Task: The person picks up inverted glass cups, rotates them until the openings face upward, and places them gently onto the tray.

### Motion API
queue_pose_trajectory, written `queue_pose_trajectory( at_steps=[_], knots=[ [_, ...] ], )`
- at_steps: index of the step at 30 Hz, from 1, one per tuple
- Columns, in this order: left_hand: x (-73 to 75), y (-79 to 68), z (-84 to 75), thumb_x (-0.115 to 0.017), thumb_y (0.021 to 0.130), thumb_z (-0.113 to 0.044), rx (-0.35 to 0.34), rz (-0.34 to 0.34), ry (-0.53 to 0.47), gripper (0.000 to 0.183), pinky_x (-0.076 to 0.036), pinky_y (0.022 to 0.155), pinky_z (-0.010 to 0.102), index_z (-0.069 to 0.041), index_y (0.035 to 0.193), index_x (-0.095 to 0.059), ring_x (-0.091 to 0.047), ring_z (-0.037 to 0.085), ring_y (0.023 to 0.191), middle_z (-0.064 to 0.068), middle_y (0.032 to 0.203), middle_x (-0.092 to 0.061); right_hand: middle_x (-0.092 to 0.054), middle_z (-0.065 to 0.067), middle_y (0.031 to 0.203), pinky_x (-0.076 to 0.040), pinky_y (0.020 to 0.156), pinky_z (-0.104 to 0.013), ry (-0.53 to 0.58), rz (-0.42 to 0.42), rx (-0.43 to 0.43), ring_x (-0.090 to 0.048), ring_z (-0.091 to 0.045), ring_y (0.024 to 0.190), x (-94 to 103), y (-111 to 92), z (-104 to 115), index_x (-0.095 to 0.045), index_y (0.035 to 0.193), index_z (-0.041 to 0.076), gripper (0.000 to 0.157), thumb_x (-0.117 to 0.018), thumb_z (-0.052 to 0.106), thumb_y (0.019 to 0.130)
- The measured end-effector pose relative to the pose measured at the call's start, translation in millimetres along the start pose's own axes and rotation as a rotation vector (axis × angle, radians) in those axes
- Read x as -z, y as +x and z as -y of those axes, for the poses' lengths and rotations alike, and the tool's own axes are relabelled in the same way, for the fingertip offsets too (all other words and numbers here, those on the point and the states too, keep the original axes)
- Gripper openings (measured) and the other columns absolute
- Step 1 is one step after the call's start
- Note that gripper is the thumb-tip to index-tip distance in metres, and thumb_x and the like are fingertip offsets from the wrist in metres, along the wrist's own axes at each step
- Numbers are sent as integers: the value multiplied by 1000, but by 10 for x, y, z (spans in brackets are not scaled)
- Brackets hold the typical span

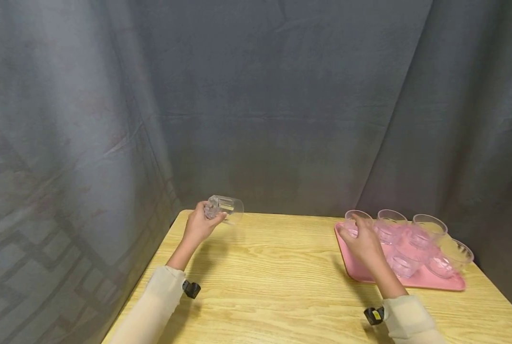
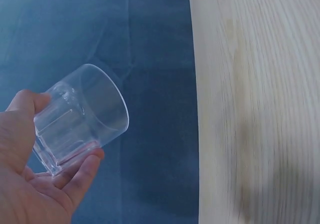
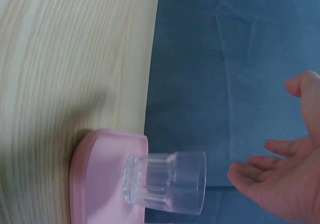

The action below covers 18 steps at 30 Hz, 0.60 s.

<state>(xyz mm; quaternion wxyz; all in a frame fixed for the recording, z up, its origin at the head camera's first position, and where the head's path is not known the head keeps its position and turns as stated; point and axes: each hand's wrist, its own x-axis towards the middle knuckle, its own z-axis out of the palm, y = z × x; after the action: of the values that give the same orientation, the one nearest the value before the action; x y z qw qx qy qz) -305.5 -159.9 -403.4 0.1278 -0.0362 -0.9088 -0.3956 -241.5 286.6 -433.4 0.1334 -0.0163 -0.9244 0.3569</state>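
Observation:
My left hand (image 1: pixel 201 223) holds a clear cup (image 2: pixel 80 116) near its base, thumb on one side and fingers on the other. The cup is tipped on its side above the table's back left, its mouth pointing right in the head view. Over the pink tray's left part hovers my right hand (image 3: pixel 287 176), fingers loosely bent and holding nothing. Just beyond its fingertips in the right wrist view, a clear cup (image 3: pixel 167 181) stands upright on the pink tray (image 3: pixel 107 196), apart from the hand.
Several more clear cups (image 1: pixel 428 231) stand upright in rows on the tray, at the right of the wooden table (image 1: pixel 273 286). Grey curtains (image 1: pixel 264 105) hang behind the table and along its left side.

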Motion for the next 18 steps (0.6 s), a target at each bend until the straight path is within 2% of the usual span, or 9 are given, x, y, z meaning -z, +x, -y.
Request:
queue_pose_trajectory(
  at_steps=[5, 11, 18],
  knots=[
    [-71, -72, -6, -76, 88, -46, -5, 3, -35, 84, -54, 85, 53, 6, 145, -41, -66, 39, 102, 26, 115, -65, -38, -40, 146, -33, 108, -69, 49, -3, 7, -39, -57, 133, -38, -51, 54, -29, 153, -8, 77, -57, 43, 101],
    [-153, -151, -13, -78, 88, -42, -35, -35, -64, 78, -55, 83, 52, 6, 140, -45, -67, 39, 99, 27, 113, -66, -31, -37, 153, -40, 104, -67, 106, 33, 32, -41, -57, 133, -115, -73, 124, -25, 155, -7, 80, -55, 46, 103],
    [-227, -243, -27, -79, 88, -37, -49, -59, -111, 74, -57, 81, 49, 6, 137, -47, -69, 36, 96, 26, 114, -67, -33, -35, 154, -37, 108, -65, 145, 27, 56, -39, -52, 137, -252, -134, 184, -29, 154, -7, 78, -57, 44, 102]
  ],
)
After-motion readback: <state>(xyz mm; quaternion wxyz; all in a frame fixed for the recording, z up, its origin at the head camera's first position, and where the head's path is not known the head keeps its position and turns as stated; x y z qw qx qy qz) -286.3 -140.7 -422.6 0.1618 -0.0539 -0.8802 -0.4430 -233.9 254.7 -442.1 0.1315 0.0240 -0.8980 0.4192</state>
